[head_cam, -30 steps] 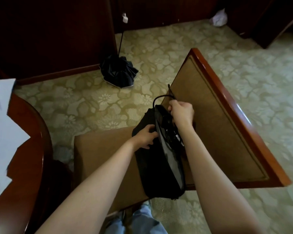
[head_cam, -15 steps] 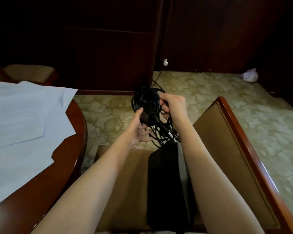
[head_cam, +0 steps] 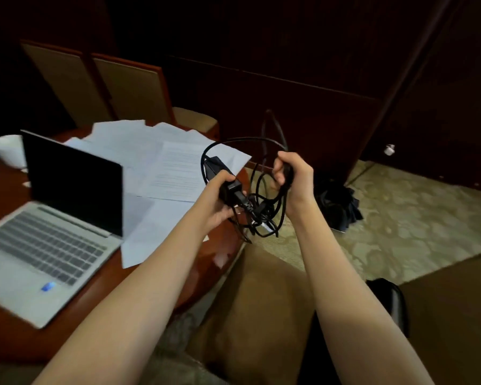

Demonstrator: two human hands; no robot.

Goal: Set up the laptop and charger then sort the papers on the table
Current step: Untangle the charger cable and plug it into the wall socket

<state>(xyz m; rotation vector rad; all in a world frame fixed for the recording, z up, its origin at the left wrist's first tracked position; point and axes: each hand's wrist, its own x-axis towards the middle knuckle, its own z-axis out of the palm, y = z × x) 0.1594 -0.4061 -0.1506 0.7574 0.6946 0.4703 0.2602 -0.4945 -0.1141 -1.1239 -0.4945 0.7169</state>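
Note:
A silver laptop stands open with a dark screen on the round wooden table at the left. Behind it and to its right, several white papers lie scattered and overlapping. My left hand grips the black charger brick just beyond the table's right edge. My right hand is closed around a bundle of the charger's tangled black cable, which loops between both hands and hangs below them.
A tan upholstered chair seat sits below my arms, with a black bag on it at the right. Two tan chair backs stand behind the table. A dark folded umbrella lies on the patterned carpet by the dark wood wall.
The charger came out of the black bag and was lifted. My view swung left, bringing the laptop and papers into sight. My hands have pulled apart, spreading the cable.

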